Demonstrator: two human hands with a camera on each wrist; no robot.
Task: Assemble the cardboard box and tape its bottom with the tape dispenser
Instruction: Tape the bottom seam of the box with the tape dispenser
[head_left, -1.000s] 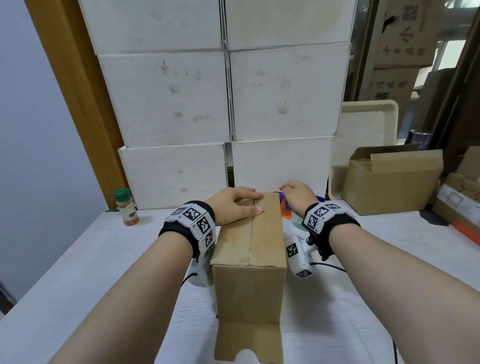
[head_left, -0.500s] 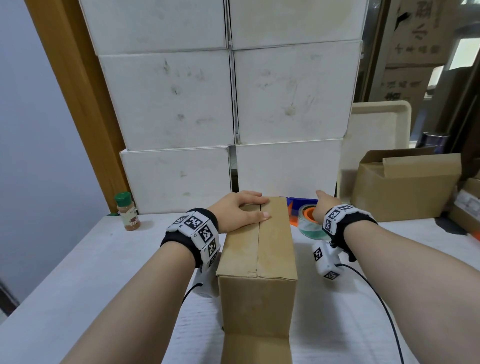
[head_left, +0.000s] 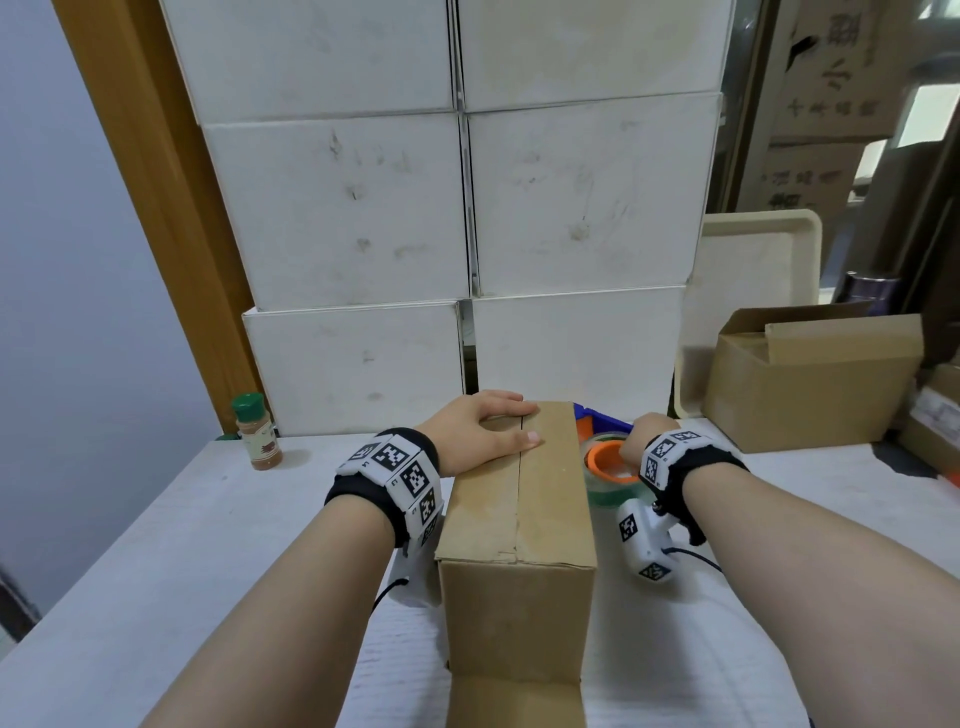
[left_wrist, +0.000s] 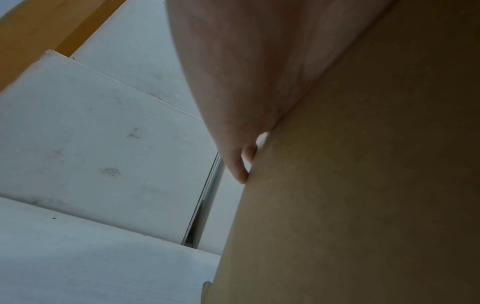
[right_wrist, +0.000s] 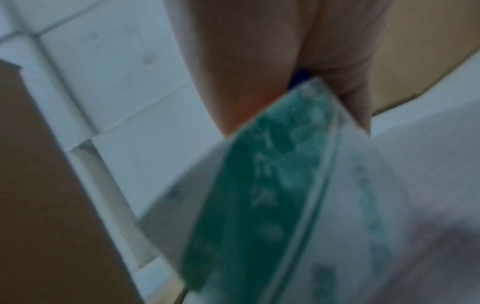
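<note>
A brown cardboard box (head_left: 519, 499) stands mid-table with its two flaps folded shut on top, their seam running away from me. My left hand (head_left: 483, 436) lies flat on the far left of that top, thumb at the seam and fingers along the far edge; the left wrist view shows the palm (left_wrist: 246, 61) against the cardboard (left_wrist: 363, 185). Just right of the box sits the tape dispenser (head_left: 605, 462), blue with an orange core and green tape. My right hand (head_left: 641, 434) grips it from above. The right wrist view shows fingers (right_wrist: 350, 92) round the green roll (right_wrist: 272, 174).
A wall of stacked white boxes (head_left: 467, 208) stands close behind. A spice bottle (head_left: 257, 439) is at the back left of the white table (head_left: 182, 545). An open cardboard box (head_left: 810, 384) and a cream tray (head_left: 753, 260) stand at the back right. One box flap (head_left: 514, 701) lies toward me.
My right hand left the far right edge of the box top, moved right and down, and took hold of the tape dispenser. The left hand stayed on the flaps.
</note>
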